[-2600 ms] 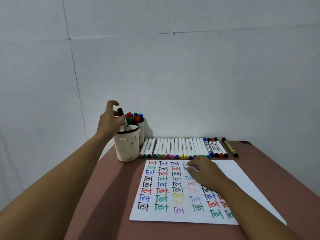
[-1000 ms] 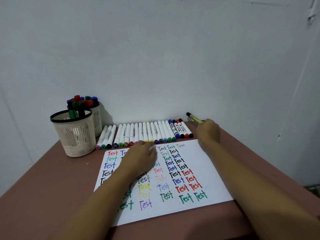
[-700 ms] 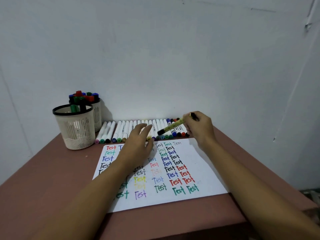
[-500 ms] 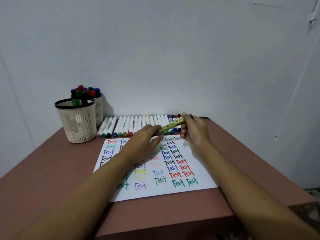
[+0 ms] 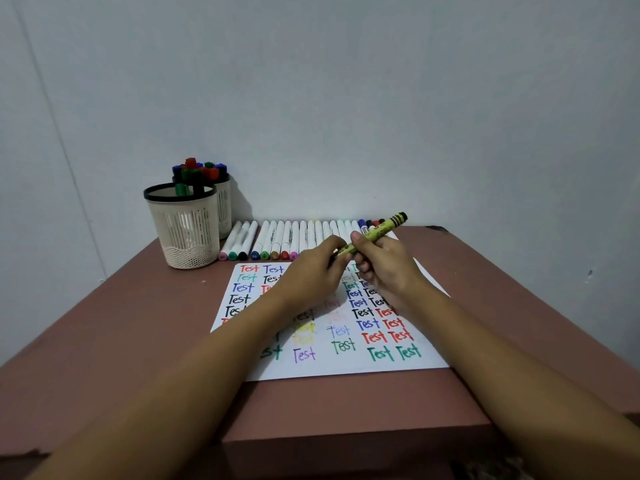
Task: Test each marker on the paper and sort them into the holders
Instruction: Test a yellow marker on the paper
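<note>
The right hand (image 5: 384,268) grips a yellow-green marker (image 5: 377,233) by its middle while the left hand (image 5: 311,271) pinches its lower end, both above the paper (image 5: 346,365), the row of markers (image 5: 277,237) behind, mesh holders (image 5: 187,230) back left

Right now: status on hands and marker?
Right hand grips yellow-green marker mid-barrel. Left hand pinches its near end. Marker above paper, not writing. Nothing in the way.
</note>
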Demonstrator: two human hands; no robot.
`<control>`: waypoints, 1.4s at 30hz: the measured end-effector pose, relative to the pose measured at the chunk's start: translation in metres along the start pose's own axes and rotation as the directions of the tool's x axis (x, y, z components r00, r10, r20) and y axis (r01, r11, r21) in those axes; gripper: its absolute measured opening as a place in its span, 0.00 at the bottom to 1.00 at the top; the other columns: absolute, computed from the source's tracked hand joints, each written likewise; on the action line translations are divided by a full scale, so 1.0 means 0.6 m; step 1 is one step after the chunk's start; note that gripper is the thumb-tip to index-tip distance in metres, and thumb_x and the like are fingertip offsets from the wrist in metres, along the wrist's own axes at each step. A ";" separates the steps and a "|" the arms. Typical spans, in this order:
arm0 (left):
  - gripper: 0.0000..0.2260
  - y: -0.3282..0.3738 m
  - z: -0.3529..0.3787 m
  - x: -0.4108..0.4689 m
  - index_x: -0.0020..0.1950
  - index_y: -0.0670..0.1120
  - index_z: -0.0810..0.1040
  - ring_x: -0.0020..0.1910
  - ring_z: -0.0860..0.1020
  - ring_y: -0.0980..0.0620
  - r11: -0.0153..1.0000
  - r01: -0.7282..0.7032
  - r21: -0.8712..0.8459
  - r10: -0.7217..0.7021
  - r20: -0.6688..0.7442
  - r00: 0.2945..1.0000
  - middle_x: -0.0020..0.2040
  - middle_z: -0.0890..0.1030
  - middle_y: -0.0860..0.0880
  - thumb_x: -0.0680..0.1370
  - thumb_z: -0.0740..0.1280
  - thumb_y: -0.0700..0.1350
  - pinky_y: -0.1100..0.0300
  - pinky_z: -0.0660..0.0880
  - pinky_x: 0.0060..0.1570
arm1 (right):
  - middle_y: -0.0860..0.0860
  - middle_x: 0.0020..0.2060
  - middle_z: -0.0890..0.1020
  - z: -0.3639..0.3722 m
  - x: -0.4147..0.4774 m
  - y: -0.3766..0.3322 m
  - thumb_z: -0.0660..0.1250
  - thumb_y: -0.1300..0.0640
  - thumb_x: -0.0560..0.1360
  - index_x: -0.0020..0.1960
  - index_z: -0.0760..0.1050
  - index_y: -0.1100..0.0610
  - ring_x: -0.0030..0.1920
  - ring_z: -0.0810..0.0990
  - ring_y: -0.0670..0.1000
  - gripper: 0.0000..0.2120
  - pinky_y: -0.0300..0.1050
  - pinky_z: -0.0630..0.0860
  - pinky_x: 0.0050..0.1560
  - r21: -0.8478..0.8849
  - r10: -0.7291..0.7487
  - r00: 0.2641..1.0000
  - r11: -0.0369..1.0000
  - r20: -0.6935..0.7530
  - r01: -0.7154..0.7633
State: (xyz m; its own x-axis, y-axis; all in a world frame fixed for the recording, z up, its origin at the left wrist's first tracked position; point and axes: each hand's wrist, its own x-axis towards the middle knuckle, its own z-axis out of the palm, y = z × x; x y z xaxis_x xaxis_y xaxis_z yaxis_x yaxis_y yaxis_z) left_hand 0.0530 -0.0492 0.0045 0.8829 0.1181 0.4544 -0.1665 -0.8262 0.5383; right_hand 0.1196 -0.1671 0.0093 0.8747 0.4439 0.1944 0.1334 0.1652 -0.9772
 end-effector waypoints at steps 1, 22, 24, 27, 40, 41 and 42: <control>0.11 0.000 0.000 -0.001 0.60 0.45 0.72 0.28 0.68 0.59 1.000 0.006 -0.023 -0.006 -0.007 1.000 0.30 0.71 0.54 0.81 0.59 0.48 0.64 0.63 0.29 | 0.49 0.26 0.73 0.001 -0.001 0.000 0.64 0.56 0.78 0.36 0.72 0.59 0.24 0.67 0.43 0.13 0.34 0.64 0.25 0.008 -0.013 1.000 1.000 0.008 0.013; 0.19 -0.026 -0.018 0.009 0.70 0.44 0.68 0.64 0.71 0.40 0.833 0.371 -0.410 -0.430 -0.058 0.901 0.66 0.72 0.38 0.80 0.51 0.39 0.50 0.69 0.63 | 0.53 0.32 0.74 -0.078 0.024 -0.004 0.66 0.66 0.74 0.40 0.68 0.56 0.31 0.74 0.48 0.09 0.40 0.72 0.30 -0.114 -0.063 0.939 0.993 -0.337 0.026; 0.19 -0.030 -0.017 0.008 0.71 0.45 0.66 0.50 0.77 0.44 0.847 0.361 -0.390 -0.416 -0.062 0.907 0.57 0.77 0.42 0.80 0.53 0.39 0.57 0.74 0.49 | 0.53 0.30 0.74 -0.076 0.024 0.001 0.67 0.64 0.73 0.39 0.70 0.57 0.30 0.72 0.48 0.07 0.43 0.72 0.32 -0.232 -0.067 0.942 0.973 -0.330 -0.012; 0.19 -0.034 -0.016 0.008 0.71 0.47 0.65 0.35 0.71 0.52 0.870 0.343 -0.353 -0.386 -0.058 0.921 0.46 0.75 0.47 0.80 0.57 0.39 0.62 0.69 0.35 | 0.54 0.29 0.74 -0.069 0.021 0.003 0.68 0.63 0.72 0.37 0.71 0.58 0.30 0.72 0.49 0.07 0.47 0.74 0.37 -0.283 -0.058 0.947 0.959 -0.315 -0.036; 0.18 -0.038 -0.014 0.007 0.68 0.48 0.68 0.40 0.74 0.52 0.886 0.334 -0.321 -0.367 -0.047 0.929 0.50 0.77 0.47 0.78 0.62 0.41 0.65 0.70 0.35 | 0.53 0.30 0.78 -0.065 0.022 0.010 0.70 0.60 0.71 0.39 0.73 0.57 0.30 0.77 0.50 0.06 0.50 0.80 0.42 -0.395 -0.084 0.951 0.918 -0.298 -0.043; 0.17 -0.037 -0.014 0.007 0.68 0.48 0.68 0.40 0.74 0.53 0.889 0.332 -0.316 -0.364 -0.046 0.930 0.50 0.77 0.47 0.78 0.62 0.41 0.65 0.70 0.35 | 0.52 0.30 0.78 -0.065 0.022 0.010 0.71 0.59 0.71 0.40 0.73 0.56 0.30 0.77 0.49 0.06 0.51 0.80 0.43 -0.404 -0.091 0.946 0.914 -0.310 -0.045; 0.17 -0.036 -0.015 0.006 0.67 0.48 0.69 0.39 0.74 0.53 0.890 0.331 -0.313 -0.362 -0.045 0.931 0.50 0.77 0.47 0.78 0.62 0.41 0.65 0.69 0.34 | 0.52 0.29 0.78 -0.065 0.021 0.009 0.71 0.59 0.71 0.40 0.73 0.56 0.29 0.76 0.49 0.06 0.51 0.80 0.43 -0.397 -0.091 0.944 0.917 -0.316 -0.044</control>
State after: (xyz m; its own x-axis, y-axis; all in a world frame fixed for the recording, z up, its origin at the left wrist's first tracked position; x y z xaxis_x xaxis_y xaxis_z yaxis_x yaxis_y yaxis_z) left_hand 0.0562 -0.0259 0.0009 0.8625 0.4340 0.2602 0.0068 -0.5242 0.8516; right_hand 0.1496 -0.1947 0.0030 0.9610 0.1262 0.2461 0.2689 -0.2180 -0.9382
